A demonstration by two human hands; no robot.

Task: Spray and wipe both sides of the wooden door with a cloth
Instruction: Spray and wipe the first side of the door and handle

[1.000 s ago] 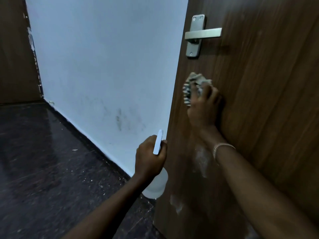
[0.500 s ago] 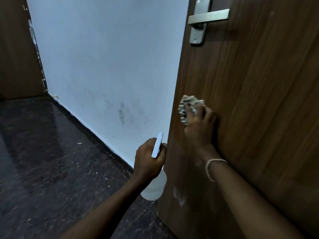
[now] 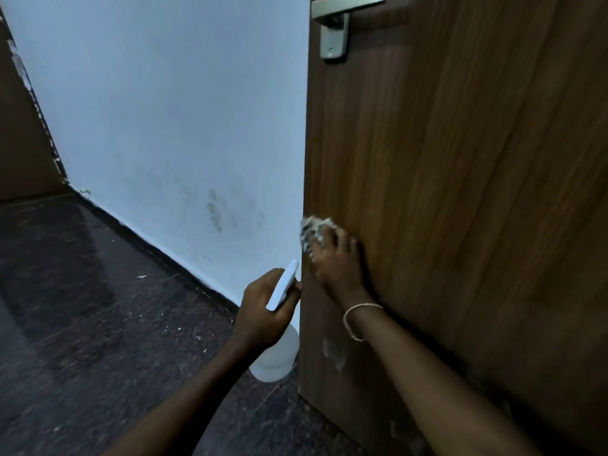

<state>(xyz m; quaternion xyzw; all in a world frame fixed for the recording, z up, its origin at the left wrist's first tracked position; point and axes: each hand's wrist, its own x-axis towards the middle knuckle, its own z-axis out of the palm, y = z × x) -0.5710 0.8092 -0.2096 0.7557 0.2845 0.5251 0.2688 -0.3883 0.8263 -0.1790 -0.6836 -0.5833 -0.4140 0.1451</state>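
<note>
The brown wooden door [image 3: 460,179] fills the right half of the view, with its free edge running down the middle. My right hand [image 3: 335,258] presses a crumpled grey-white cloth [image 3: 311,230] flat against the door face close to that edge, well below the metal lever handle [image 3: 335,24]. My left hand [image 3: 266,311] grips a white spray bottle [image 3: 276,353] just left of the door edge, with its trigger sticking up and its body hanging below the fist. Pale wet smears [image 3: 332,352] show on the door under my right wrist.
A pale wall [image 3: 171,120] with dark scuff marks runs back on the left. Dark speckled stone floor [image 3: 85,307] with bits of debris spreads below it. Another brown door or panel [image 3: 19,143] stands at the far left.
My right hand has slid the cloth down the door, away from the lever handle and toward the edge. The view has tilted downward. My left hand keeps the bottle in about the same place.
</note>
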